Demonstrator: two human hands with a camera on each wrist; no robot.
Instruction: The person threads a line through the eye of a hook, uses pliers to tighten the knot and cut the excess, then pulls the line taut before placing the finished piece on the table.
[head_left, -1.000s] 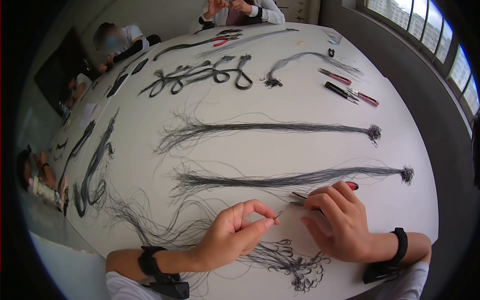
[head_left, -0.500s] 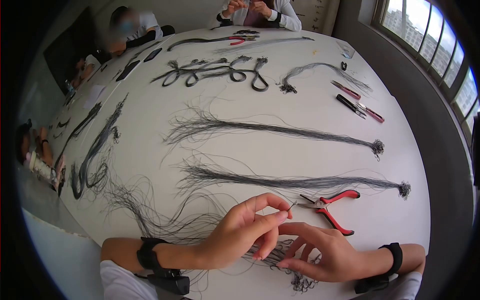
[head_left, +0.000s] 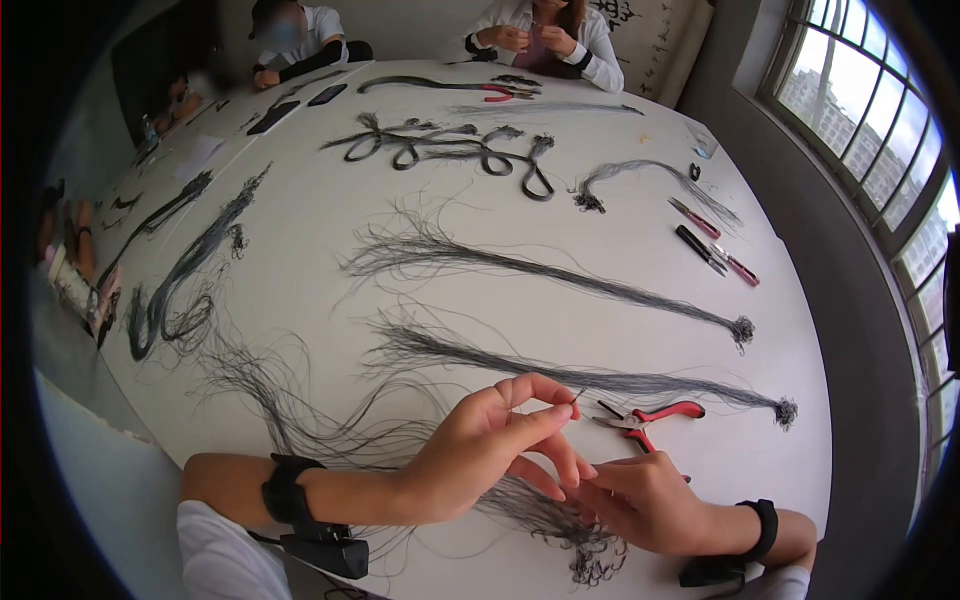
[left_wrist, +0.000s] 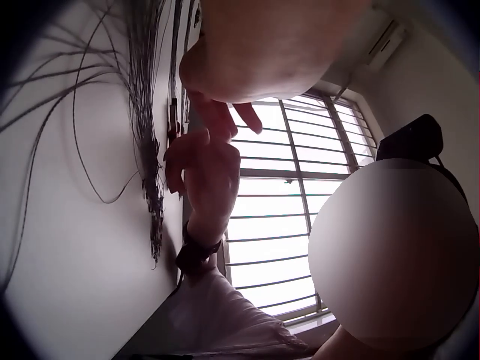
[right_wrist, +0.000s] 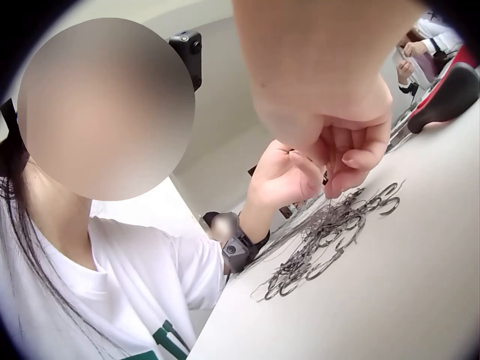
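- Fingers of left hand [head_left: 475, 455] curled; small hook [head_left: 580, 394] pinched at thumb and forefinger.
- Right hand [head_left: 655, 507] positioned alongside, fingers bent; grasp cannot be told.
- Hooked bundle [head_left: 597, 562] seen beneath; pliers [head_left: 638, 418] laid nearby on table [head_left: 735, 480].

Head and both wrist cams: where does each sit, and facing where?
Head: on the head, looks forward and down over the table; shows left hand, right hand, forearms.
Left wrist: on that wrist, looks toward the person's right, at the right hand and window; own forearm, blurred head show.
Right wrist: on that wrist, looks leftward past hooked strand ends; left hand, torso show.
Head and right wrist share: both hands, pliers.
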